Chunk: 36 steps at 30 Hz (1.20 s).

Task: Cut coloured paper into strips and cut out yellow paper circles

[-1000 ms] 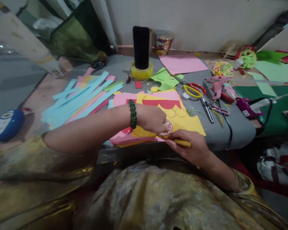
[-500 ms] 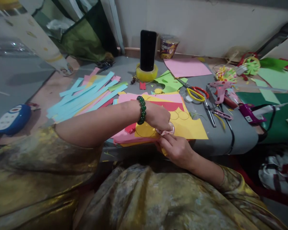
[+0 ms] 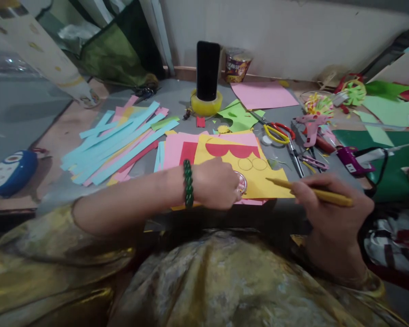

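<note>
My left hand, with a green bead bracelet at the wrist, is closed on a small round disc with a clear rim and a pink-white pattern. The disc lies flat on a sheet of yellow paper; my hand covers its left part. Two drawn circles show on the sheet just above it. Raised off to the right, my right hand grips a yellow pencil, its tip pointing left over the sheet's right edge. Pink and red sheets lie under the yellow one.
Paper strips spread at the left. A phone stands in a yellow tape roll behind the sheets. Scissors, a utility knife, a pink glue gun and a purple plug block lie at the right.
My right hand has left the disc and moved right and up, with the pencil now plainly visible. My left hand stays at the disc, its wrist lower and the fingers turned sideways.
</note>
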Each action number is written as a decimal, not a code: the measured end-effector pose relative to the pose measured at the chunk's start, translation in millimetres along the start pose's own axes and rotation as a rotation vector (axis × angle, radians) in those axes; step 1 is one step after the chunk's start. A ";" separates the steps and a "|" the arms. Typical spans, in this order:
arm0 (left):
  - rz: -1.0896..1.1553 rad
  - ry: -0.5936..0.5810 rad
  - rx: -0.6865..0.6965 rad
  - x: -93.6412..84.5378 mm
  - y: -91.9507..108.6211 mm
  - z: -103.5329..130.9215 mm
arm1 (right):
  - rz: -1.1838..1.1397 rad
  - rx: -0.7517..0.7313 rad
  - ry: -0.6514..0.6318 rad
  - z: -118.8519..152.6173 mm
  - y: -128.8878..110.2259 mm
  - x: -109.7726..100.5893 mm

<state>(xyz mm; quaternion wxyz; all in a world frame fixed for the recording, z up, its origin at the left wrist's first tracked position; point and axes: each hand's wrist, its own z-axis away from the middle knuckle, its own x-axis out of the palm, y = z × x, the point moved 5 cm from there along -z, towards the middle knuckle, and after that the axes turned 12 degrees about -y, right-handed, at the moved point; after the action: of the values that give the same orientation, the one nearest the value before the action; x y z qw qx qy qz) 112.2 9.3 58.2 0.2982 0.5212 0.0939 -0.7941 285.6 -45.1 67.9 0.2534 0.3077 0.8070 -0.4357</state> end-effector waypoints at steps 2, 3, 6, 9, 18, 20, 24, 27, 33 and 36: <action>-0.098 -0.006 -0.018 15.6 15.0 5.2 | -0.075 0.064 -0.027 -12.4 3.4 4.0; -0.102 0.056 -0.032 20.6 22.5 7.1 | -0.117 0.066 -0.093 -20.7 3.1 11.6; -0.112 0.097 -0.135 40.1 39.0 6.4 | -0.251 0.033 -0.347 -47.4 -1.1 45.5; -0.089 0.159 -0.233 51.8 47.4 4.4 | -0.323 0.039 -0.530 -69.5 -3.5 79.9; -0.024 0.258 -0.342 67.8 48.9 5.2 | -0.320 0.092 -0.868 -87.6 -7.5 133.2; -0.036 0.275 -0.333 68.7 49.8 5.0 | -0.247 0.071 -0.912 -88.5 -9.5 135.6; -0.065 0.296 -0.328 68.1 51.4 5.8 | -0.185 0.067 -0.973 -92.1 -11.6 141.4; -0.068 0.291 -0.331 67.0 50.7 6.3 | -0.178 0.075 -0.988 -97.6 -10.1 148.7; -0.006 0.226 -0.317 66.2 48.3 5.2 | -0.300 0.125 -0.780 -110.8 3.0 130.7; 0.051 0.246 -0.304 64.4 45.1 7.8 | -0.483 0.166 -0.565 -103.8 13.2 97.6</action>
<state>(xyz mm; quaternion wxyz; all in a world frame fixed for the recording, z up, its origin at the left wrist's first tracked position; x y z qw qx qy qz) 114.0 -54.8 12.0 0.3797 0.5656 0.2352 -0.6932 213.9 76.8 45.7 0.3302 -0.0040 0.7166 -0.6144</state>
